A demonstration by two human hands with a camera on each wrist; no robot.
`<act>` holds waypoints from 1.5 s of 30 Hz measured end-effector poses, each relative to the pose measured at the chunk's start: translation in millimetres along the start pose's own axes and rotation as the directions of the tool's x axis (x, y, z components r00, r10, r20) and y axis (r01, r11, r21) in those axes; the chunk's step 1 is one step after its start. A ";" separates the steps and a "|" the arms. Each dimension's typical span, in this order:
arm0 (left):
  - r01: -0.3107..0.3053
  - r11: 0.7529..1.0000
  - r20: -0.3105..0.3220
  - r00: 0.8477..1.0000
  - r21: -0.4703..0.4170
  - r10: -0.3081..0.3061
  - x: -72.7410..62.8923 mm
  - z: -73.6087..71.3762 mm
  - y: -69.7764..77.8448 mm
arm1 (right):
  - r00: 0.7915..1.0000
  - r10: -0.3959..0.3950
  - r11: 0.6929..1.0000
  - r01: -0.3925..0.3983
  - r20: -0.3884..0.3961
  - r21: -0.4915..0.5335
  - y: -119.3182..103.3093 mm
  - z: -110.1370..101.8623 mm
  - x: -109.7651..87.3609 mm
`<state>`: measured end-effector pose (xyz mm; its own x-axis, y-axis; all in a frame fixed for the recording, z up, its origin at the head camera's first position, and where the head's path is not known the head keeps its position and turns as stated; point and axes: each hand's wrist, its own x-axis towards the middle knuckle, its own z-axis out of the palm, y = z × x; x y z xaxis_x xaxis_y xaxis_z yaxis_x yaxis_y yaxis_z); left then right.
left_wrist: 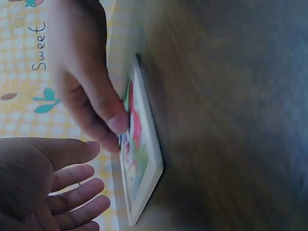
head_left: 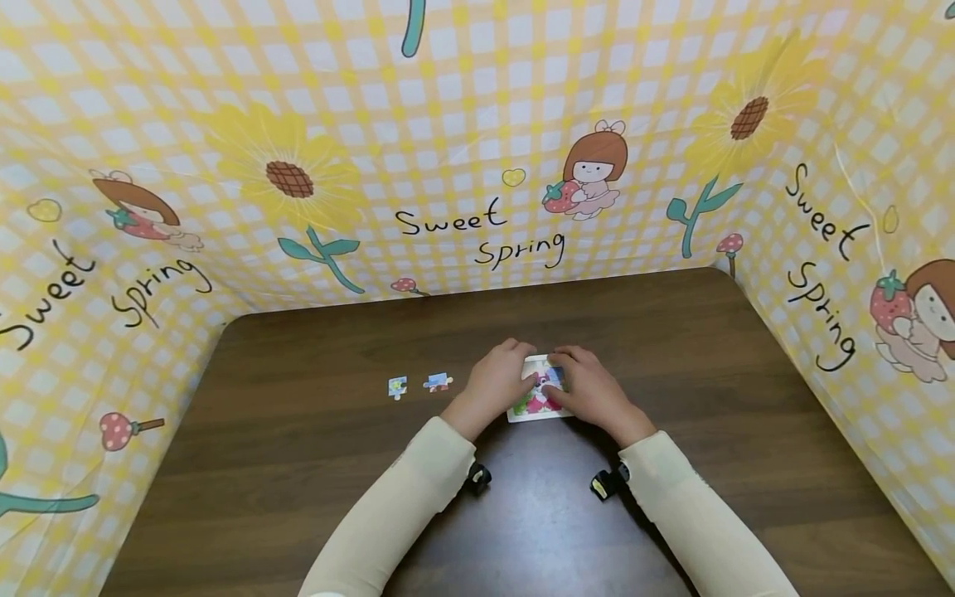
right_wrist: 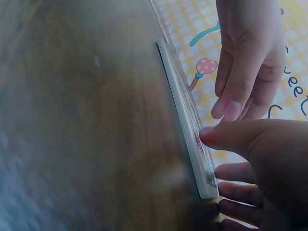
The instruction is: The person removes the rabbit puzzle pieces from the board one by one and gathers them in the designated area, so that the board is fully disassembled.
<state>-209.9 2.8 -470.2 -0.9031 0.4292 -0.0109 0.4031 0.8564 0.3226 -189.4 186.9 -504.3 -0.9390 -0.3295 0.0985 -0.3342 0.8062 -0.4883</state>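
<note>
Head view bright, fairly sharp; pale glare mid-counter. Wrist views dimmer, soft: wood grain smeared, hands shadowed.

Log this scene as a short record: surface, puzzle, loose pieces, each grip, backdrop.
Surface: brown wood-grain table
Puzzle: white-framed picture puzzle on the table, partly hidden by both hands
Loose pieces: two, lying apart from each other, left of the puzzle; outer piece, inner piece
Left grip: at the puzzle's left side, fingers relaxed; contact unclear
Right grip: at the puzzle's right side, thumb appearing to touch its face
Backdrop: yellow-checked cloth printed with "Sweet Spring"
</note>
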 end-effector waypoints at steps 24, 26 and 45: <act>-0.065 0.988 0.068 0.996 0.141 0.056 5.1 15.3 12.4 | 0.993 -0.013 1.000 0.011 0.114 0.015 11.4 -19.8 -3.9; -0.065 0.985 0.065 0.996 0.161 0.055 4.9 16.2 12.7 | 0.994 -0.014 1.000 0.013 0.112 0.008 11.1 -19.2 -3.4; -0.046 0.993 0.063 0.997 0.113 0.040 2.7 22.2 16.0 | 0.994 0.003 1.000 -0.002 0.109 -0.004 12.7 -18.0 -4.7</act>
<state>-202.6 24.0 -486.1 -0.8754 0.4799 -0.0575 0.4587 0.8624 0.2141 -190.7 207.6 -495.3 -0.9254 -0.3790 0.0017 -0.3322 0.8090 -0.4849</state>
